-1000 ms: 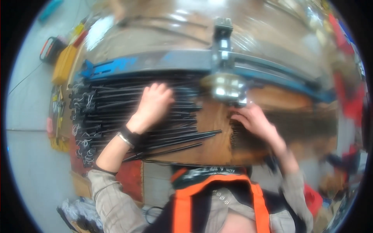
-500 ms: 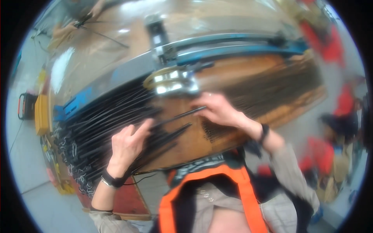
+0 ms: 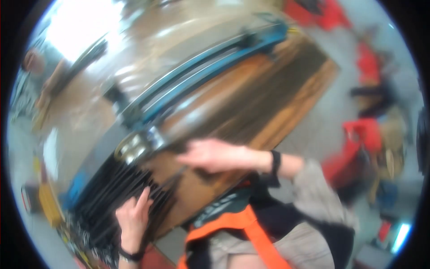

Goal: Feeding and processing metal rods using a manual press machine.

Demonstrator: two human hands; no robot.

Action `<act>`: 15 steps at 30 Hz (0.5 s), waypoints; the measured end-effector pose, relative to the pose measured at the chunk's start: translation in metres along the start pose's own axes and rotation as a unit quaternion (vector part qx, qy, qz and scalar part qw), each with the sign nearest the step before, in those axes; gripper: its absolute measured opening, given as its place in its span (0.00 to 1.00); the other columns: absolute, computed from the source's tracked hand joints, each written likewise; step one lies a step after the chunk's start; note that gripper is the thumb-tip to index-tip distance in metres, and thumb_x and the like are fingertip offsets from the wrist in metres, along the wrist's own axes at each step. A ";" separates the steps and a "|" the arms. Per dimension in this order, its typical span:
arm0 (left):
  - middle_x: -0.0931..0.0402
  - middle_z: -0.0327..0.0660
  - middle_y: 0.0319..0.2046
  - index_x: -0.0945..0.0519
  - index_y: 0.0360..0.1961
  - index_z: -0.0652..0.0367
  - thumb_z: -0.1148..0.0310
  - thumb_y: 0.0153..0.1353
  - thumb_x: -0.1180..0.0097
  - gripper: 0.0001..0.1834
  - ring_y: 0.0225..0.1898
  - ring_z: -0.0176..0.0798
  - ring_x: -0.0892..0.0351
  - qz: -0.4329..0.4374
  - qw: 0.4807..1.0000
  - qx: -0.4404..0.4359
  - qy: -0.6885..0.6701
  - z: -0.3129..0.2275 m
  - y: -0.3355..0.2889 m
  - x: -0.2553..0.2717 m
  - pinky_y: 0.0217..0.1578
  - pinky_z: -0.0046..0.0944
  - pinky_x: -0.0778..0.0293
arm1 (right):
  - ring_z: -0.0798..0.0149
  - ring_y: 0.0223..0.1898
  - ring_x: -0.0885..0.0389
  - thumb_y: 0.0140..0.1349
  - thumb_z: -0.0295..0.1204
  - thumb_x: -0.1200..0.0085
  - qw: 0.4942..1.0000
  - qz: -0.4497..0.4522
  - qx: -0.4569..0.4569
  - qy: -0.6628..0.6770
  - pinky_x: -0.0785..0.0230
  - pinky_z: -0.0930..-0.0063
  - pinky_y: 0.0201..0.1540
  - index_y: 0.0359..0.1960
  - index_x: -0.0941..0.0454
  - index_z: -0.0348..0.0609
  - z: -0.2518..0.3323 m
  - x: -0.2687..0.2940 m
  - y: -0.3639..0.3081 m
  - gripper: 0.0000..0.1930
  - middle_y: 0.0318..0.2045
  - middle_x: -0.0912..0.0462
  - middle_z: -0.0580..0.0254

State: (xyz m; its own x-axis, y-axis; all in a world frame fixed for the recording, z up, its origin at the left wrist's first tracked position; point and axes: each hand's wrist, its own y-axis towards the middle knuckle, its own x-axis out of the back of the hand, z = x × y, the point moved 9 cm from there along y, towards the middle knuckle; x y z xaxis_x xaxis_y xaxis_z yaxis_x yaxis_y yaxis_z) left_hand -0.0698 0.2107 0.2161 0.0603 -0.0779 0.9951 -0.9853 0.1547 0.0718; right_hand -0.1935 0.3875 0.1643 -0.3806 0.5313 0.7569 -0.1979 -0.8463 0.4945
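Note:
My right hand point(image 3: 207, 155), blurred by motion, is closed in a pinch over the wooden bench. A thin black rod point(image 3: 174, 177) slants from its fingertips down to the left. My left hand point(image 3: 132, 216) is over a bundle of black rods point(image 3: 106, 207), its fingers partly stretched and apart. I see nothing held in it. Just beyond both hands sits a shiny metal block with a rounded yellowish part point(image 3: 135, 148), next to the near end of a blue rail point(image 3: 192, 85).
The wooden bench point(image 3: 293, 116) carries a dark band of thin pieces on the right. At the far left another person's hand point(image 3: 53, 80) is near a dark bundle. A yellow box point(image 3: 49, 206) stands at the left. Blurred red objects point(image 3: 358, 139) are at the right.
The view has turned, so the bench and rail slant more steeply and sit farther left. Both hands appear lower and farther left. The rod is still at my right fingertips.

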 end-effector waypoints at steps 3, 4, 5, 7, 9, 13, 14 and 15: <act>0.30 0.42 0.22 0.19 0.52 0.52 0.72 0.56 0.38 0.19 0.25 0.46 0.25 -0.011 0.998 -0.046 -0.043 -0.009 0.013 -0.001 0.23 0.45 0.30 | 0.53 0.36 0.20 0.55 0.30 0.40 0.999 0.033 0.025 -0.034 0.23 0.63 0.30 0.55 0.27 0.44 0.011 -0.013 0.008 0.24 0.30 0.20 0.56; 0.29 0.43 0.23 0.20 0.52 0.55 0.73 0.56 0.39 0.20 0.26 0.47 0.25 -0.025 0.995 -0.060 -0.077 -0.012 0.020 0.001 0.24 0.45 0.29 | 0.53 0.36 0.20 0.55 0.30 0.40 0.998 0.032 0.018 -0.051 0.23 0.63 0.30 0.55 0.27 0.44 0.005 -0.003 0.005 0.24 0.30 0.20 0.56; 0.29 0.43 0.23 0.20 0.52 0.55 0.73 0.56 0.39 0.20 0.26 0.47 0.25 -0.031 0.994 -0.073 -0.076 -0.015 0.030 0.008 0.24 0.45 0.29 | 0.54 0.35 0.20 0.56 0.31 0.40 0.998 -0.028 0.030 -0.050 0.23 0.64 0.30 0.55 0.27 0.44 0.000 0.015 0.004 0.23 0.29 0.20 0.57; 0.28 0.47 0.26 0.20 0.51 0.56 0.76 0.57 0.42 0.19 0.28 0.52 0.25 -0.027 0.995 -0.071 -0.062 -0.013 0.048 0.025 0.26 0.48 0.30 | 0.56 0.33 0.19 0.58 0.32 0.39 0.986 -0.148 0.062 -0.048 0.23 0.65 0.29 0.56 0.26 0.45 -0.014 0.056 0.000 0.23 0.28 0.20 0.58; 0.28 0.49 0.28 0.20 0.51 0.56 0.77 0.57 0.43 0.18 0.29 0.54 0.25 -0.035 0.996 -0.072 -0.050 -0.019 0.067 0.046 0.27 0.50 0.30 | 0.57 0.30 0.20 0.59 0.34 0.39 0.975 -0.180 -0.069 -0.108 0.24 0.66 0.29 0.58 0.27 0.47 -0.093 0.081 -0.051 0.24 0.27 0.20 0.59; 0.27 0.46 0.29 0.21 0.47 0.58 0.76 0.54 0.41 0.17 0.30 0.51 0.25 -0.036 0.996 -0.062 0.043 -0.033 0.121 0.068 0.28 0.48 0.28 | 0.58 0.29 0.18 0.61 0.32 0.40 0.969 -0.193 -0.112 -0.109 0.23 0.68 0.32 0.57 0.24 0.50 -0.094 0.125 -0.033 0.21 0.30 0.18 0.59; 0.27 0.46 0.29 0.21 0.46 0.58 0.77 0.54 0.41 0.17 0.31 0.51 0.25 -0.023 0.995 -0.091 0.038 -0.045 0.139 0.064 0.28 0.48 0.28 | 0.58 0.30 0.17 0.62 0.30 0.40 0.975 -0.190 -0.075 -0.091 0.22 0.69 0.34 0.56 0.22 0.51 -0.079 0.135 -0.026 0.19 0.31 0.16 0.58; 0.27 0.46 0.29 0.21 0.45 0.58 0.77 0.54 0.41 0.16 0.31 0.51 0.25 -0.011 0.992 -0.119 0.036 -0.056 0.157 0.059 0.28 0.48 0.28 | 0.58 0.30 0.17 0.62 0.30 0.40 0.973 -0.196 -0.076 -0.098 0.22 0.69 0.34 0.56 0.22 0.51 -0.093 0.138 -0.040 0.19 0.31 0.16 0.58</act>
State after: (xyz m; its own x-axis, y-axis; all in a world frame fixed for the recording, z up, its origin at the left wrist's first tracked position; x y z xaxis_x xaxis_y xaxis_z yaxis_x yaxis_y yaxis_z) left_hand -0.2121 0.2853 0.2903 0.1007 -0.0147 0.9948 -0.9183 0.3833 0.0987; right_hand -0.3226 0.4908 0.2093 -0.0728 0.7983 0.5978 -0.4299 -0.5660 0.7034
